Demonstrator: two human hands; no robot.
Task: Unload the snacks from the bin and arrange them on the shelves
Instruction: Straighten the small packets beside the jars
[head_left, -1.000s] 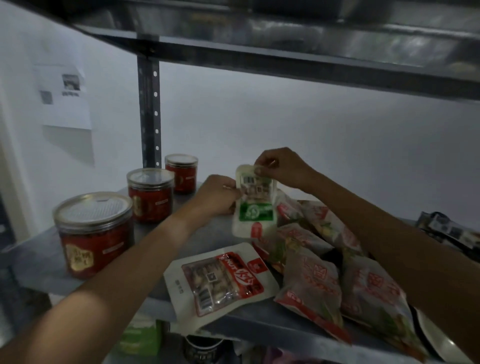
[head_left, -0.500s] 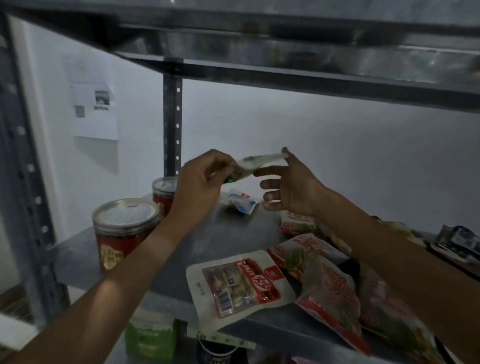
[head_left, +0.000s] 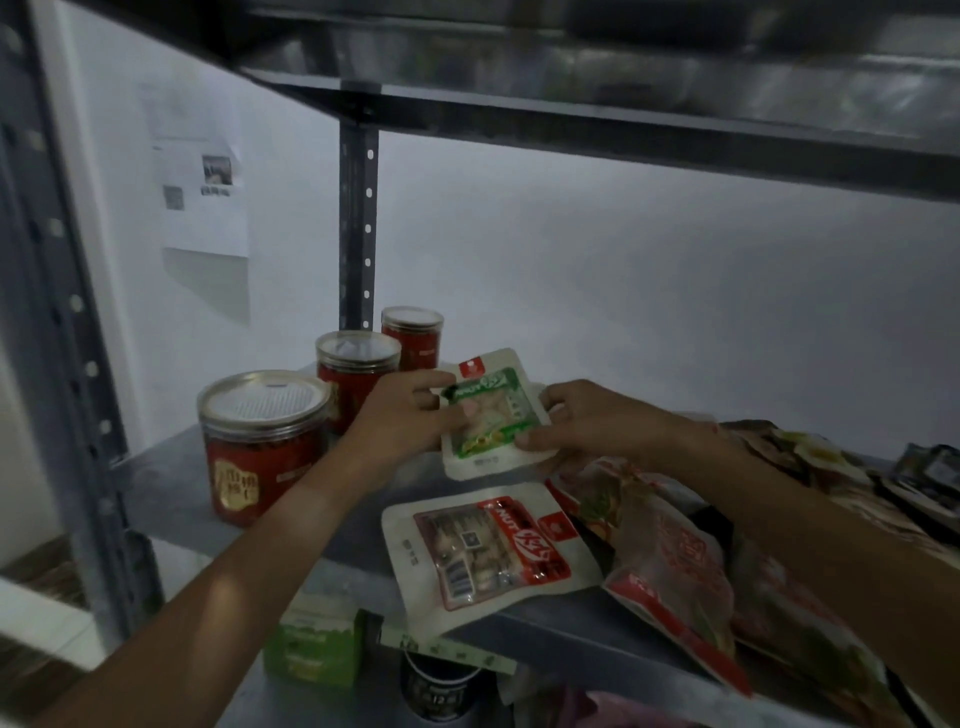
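Note:
A white snack pouch with a green label (head_left: 491, 415) lies face up just above the grey metal shelf (head_left: 171, 488), tilted toward me. My left hand (head_left: 402, 415) pinches its left edge with thumb on top. My right hand (head_left: 582, 423) holds its right edge, fingers curled under. In front of it a white pouch with a red label (head_left: 488, 551) lies flat at the shelf's front edge. Red and clear snack bags (head_left: 670, 566) are piled to the right under my right forearm. The bin is out of sight.
Three red jars with clear lids stand in a row at the shelf's left: a near one (head_left: 262, 447), a middle one (head_left: 356, 374), a far one (head_left: 413, 335). Dark packets (head_left: 930, 478) lie far right. A green box (head_left: 314, 649) sits on the shelf below. An upper shelf (head_left: 623, 119) hangs overhead.
The green pouch was held edge-on in the air by my left hand; now it is turned face up and lowered toward the shelf, with both hands holding its sides.

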